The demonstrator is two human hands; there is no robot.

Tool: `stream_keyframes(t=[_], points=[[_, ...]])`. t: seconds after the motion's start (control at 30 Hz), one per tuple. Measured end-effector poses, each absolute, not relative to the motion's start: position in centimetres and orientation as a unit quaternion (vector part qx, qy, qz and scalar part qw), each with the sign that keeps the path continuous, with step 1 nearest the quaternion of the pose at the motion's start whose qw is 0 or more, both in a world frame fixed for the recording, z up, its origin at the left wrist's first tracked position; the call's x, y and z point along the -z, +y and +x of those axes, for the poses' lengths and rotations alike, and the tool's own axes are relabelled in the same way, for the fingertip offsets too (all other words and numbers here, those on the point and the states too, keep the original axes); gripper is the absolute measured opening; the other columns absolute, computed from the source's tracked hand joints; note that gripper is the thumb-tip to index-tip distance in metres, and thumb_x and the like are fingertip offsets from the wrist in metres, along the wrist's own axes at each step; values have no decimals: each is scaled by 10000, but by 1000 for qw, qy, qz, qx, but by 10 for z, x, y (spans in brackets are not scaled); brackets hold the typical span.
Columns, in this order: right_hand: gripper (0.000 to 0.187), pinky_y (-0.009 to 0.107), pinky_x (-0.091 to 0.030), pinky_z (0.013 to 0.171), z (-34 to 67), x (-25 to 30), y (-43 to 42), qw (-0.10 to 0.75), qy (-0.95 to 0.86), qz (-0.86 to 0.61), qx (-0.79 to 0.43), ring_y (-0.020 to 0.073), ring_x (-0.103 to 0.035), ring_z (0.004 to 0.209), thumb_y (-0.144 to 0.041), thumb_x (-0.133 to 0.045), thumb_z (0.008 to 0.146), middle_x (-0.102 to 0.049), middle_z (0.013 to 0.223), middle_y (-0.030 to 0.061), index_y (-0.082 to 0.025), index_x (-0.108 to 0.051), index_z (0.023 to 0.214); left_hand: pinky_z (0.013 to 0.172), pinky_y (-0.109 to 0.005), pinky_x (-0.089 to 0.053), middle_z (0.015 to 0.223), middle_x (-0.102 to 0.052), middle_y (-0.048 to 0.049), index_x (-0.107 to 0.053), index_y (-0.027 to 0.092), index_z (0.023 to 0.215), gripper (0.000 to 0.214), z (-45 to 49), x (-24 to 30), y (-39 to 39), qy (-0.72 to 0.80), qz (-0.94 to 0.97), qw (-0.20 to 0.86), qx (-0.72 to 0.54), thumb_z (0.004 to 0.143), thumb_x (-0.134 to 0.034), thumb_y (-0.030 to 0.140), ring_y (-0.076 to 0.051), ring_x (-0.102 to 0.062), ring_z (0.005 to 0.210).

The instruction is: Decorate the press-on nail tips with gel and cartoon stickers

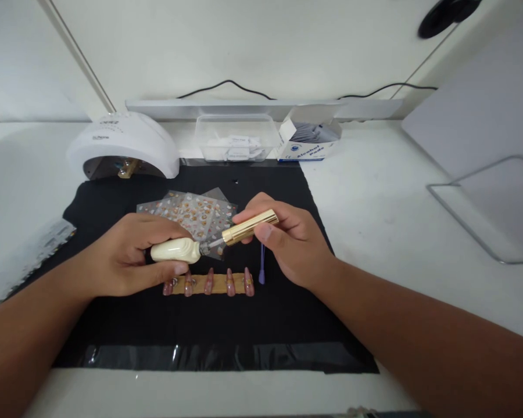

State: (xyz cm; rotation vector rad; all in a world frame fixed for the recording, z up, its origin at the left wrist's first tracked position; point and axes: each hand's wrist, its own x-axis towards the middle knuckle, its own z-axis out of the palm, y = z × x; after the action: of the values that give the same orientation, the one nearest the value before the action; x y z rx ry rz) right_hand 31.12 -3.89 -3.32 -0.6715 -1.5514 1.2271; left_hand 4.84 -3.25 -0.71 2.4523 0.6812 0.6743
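Note:
My left hand (pixel 128 255) is closed around a cream nail polish bottle (pixel 176 250), held on its side. My right hand (pixel 294 244) pinches the gold cap (pixel 249 226), which sits at the bottle's neck; a short grey stem shows between cap and bottle. Just below the bottle lies a tan strip (pixel 209 284) with several pink press-on nails stuck on it. A small purple stick (pixel 262 268) lies beside the strip, under my right hand. Clear sticker sheets (pixel 192 210) are spread behind the bottle.
All of this rests on a black mat (pixel 200 331) on a white table. A white nail lamp (pixel 124 145) stands at the back left, with a clear plastic tub (pixel 235 136) and an alcohol pads box (pixel 307 142) behind. A wire stand (pixel 475 226) is on the right.

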Motion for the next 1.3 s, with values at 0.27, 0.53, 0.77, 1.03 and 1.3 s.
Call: stream_keyframes(t=[0.27,0.53,0.77,1.03,1.3], points=[[287,259,-409,561,313,32,-33,569,-551,-286,-539,94,-509,562,-476,-750,831,-630,672,-12,-190,-775,813,601,-209,-466,782,-717,13,-671,208,971,92,45,9,-34,263,895,257,-252,880,-652,214,-117,-641,644],[363,243,-364,497,314,31,-29,564,-545,-284,-551,96,-473,545,-498,-762,796,-589,609,-10,-172,-696,648,636,-193,-450,789,-716,0,-680,174,951,64,45,7,-38,290,890,256,-241,902,-650,203,-105,-639,672],[274,270,-345,536,316,30,-30,524,-608,-305,-513,118,-443,593,-334,-696,814,-494,597,-26,-186,-620,596,597,-183,-458,802,-734,-6,-688,195,963,107,41,7,-36,315,894,223,-228,925,-639,282,-117,-662,671],[258,290,-336,568,316,27,-33,483,-650,-334,-482,115,-432,603,-274,-621,789,-465,622,-29,-186,-548,558,609,-179,-455,775,-727,9,-693,197,952,109,42,6,-39,345,880,234,-229,903,-657,287,-105,-648,652],[216,260,-353,504,315,29,-27,512,-589,-339,-526,100,-455,541,-265,-641,767,-502,589,-31,-179,-588,577,609,-186,-453,762,-718,6,-697,192,945,99,42,6,-40,344,876,237,-240,887,-660,263,-108,-647,650]])
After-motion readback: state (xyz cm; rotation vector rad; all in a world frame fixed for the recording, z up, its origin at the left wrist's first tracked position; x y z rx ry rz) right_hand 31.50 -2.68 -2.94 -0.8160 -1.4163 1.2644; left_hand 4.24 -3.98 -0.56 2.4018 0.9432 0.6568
